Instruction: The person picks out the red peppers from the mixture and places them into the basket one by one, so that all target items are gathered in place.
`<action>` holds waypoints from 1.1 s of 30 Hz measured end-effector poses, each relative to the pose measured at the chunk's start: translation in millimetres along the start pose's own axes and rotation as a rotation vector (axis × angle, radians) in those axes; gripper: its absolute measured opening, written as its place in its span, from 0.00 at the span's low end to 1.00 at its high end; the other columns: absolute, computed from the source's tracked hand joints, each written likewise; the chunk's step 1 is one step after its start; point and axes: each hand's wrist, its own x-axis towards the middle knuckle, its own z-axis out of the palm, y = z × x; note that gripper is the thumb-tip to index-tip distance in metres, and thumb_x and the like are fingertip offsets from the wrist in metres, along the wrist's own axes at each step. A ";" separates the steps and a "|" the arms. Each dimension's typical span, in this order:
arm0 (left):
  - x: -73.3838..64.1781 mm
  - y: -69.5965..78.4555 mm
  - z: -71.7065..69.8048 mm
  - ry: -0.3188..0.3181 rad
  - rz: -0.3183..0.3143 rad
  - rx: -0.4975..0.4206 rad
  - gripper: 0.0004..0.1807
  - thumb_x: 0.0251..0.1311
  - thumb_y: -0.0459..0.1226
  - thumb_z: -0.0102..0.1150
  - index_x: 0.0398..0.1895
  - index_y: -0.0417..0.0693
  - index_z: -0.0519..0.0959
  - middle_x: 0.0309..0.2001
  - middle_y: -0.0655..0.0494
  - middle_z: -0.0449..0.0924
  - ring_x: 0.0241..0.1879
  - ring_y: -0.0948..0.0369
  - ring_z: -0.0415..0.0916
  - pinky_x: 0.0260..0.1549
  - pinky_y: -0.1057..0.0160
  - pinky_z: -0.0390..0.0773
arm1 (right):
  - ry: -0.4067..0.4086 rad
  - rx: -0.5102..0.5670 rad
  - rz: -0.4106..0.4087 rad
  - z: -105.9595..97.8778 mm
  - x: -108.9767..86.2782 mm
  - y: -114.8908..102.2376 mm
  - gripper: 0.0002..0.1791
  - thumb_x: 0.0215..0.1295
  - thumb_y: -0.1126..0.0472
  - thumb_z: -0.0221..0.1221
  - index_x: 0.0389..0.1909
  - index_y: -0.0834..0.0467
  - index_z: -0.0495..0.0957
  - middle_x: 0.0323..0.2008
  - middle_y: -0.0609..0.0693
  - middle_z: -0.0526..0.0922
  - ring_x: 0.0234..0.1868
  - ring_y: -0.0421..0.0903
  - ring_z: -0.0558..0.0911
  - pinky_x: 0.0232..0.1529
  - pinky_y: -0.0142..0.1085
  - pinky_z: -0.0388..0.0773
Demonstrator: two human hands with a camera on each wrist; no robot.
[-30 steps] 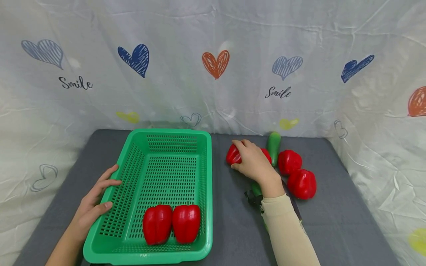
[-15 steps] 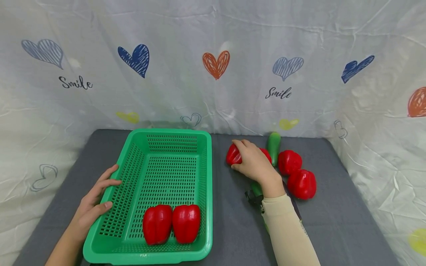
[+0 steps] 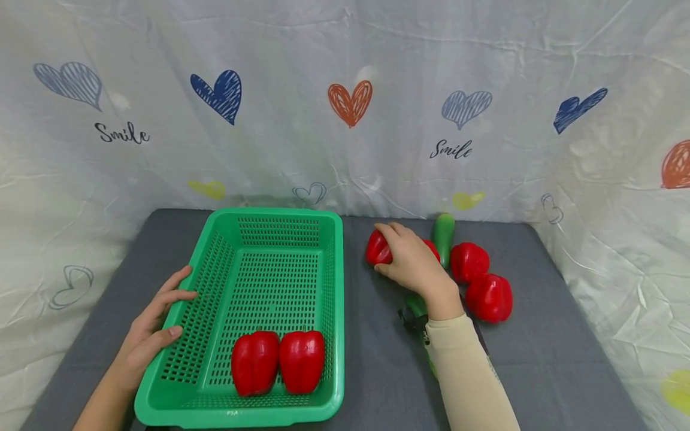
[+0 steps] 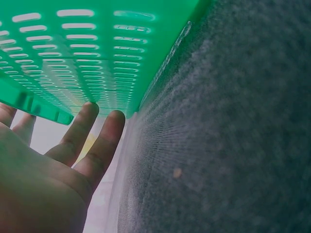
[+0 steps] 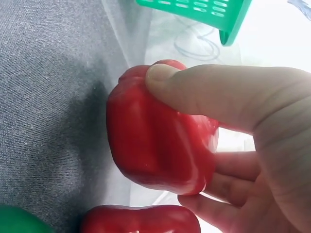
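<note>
My right hand (image 3: 412, 266) grips a red bell pepper (image 3: 378, 248), thumb on one side and fingers round the other. In the right wrist view this bell pepper (image 5: 155, 136) fills the grasp, with another red pepper (image 5: 141, 219) just below it. The left hand (image 3: 148, 329) holds the left rim of a green plastic basket (image 3: 338, 311), thumb and two fingers over the edge. The left wrist view shows two more fingers (image 4: 104, 143) against the slotted outer wall. Inside the basket, two red bell peppers (image 3: 256, 364) sit side by side at the near end.
Right of my hand lie two more red bell peppers (image 3: 470, 263) (image 3: 489, 297). A green cucumber (image 3: 444, 236) lies behind them, and another green vegetable (image 3: 416, 305) is partly under my right wrist. Something dark and long beside the forearm is mostly hidden. A white cloth with hearts (image 3: 350, 155) hangs behind the grey table (image 3: 550, 353).
Almost nothing differs. The right hand stays on its bell pepper and has risen very slightly; the left hand and basket keep their place.
</note>
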 end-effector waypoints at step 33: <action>1.8 6.2 1.3 0.001 -0.059 0.015 0.28 0.66 0.16 0.42 0.71 0.24 0.69 0.88 0.41 0.49 0.87 0.57 0.43 0.73 0.70 0.51 | 0.071 0.028 -0.095 -12.4 -4.0 -13.3 0.50 0.56 0.55 0.81 0.79 0.59 0.69 0.71 0.57 0.75 0.69 0.58 0.75 0.61 0.54 0.83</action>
